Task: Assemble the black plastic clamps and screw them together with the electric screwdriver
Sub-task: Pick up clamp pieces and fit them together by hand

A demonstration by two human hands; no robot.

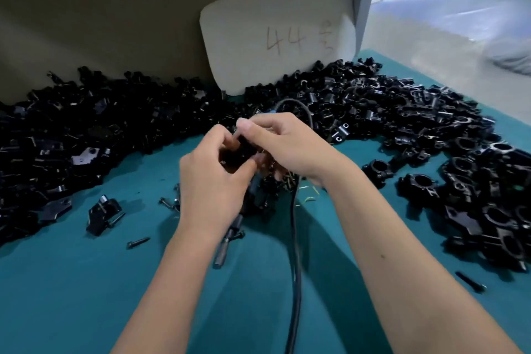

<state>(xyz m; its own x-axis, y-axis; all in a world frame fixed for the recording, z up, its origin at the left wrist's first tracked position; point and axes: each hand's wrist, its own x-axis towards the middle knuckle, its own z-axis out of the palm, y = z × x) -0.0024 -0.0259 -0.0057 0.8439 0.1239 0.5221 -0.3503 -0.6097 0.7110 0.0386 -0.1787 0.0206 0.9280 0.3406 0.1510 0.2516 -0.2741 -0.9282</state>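
Note:
My left hand (214, 178) and my right hand (283, 146) meet above the middle of the teal table (86, 282). Both grip one black plastic clamp (237, 152) between them, fingers curled round it. Most of the clamp is hidden by my fingers. Below my hands lies the electric screwdriver (230, 236), its metal tip pointing toward me, its black cable (296, 267) running down to the front edge. Loose black screws (138, 243) lie on the table to the left.
Heaps of black clamp parts (86, 129) fill the left and back; assembled clamps (474, 181) are piled at the right. A white card (275, 37) marked 44 leans against a grey board. A single screw (469, 282) lies at the right front.

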